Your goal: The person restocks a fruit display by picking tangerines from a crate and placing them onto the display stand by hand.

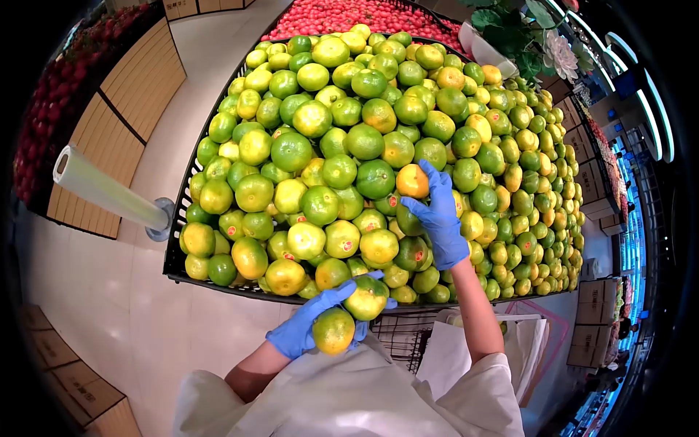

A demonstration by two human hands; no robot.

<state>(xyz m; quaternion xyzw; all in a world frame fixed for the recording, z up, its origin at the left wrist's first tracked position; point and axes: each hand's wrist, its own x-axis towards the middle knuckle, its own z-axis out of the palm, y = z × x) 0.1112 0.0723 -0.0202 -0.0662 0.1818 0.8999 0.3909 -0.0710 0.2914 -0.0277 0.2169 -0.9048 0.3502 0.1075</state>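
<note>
My left hand [320, 317], in a blue glove, cradles two green-yellow tangerines near my body. One tangerine [334, 331] rests toward the palm, and the other tangerine [365, 298] sits above it at the fingers. Farther forward, my right hand [439, 218], also gloved in blue, reaches onto the pile. Its thumb and fingers close around the right side of an orange-coloured tangerine [412, 181], which lies among greener ones. A big heap of green and yellow tangerines [312, 119] fills the display, several with small red stickers.
A black crate edge [175, 251] borders the heap. At left stands a roll of clear plastic bags [109, 191] on a post. Red fruit [342, 16] lies behind, beside a white flower [559, 57]. A wire basket [400, 339] and cardboard [451, 357] are below the display.
</note>
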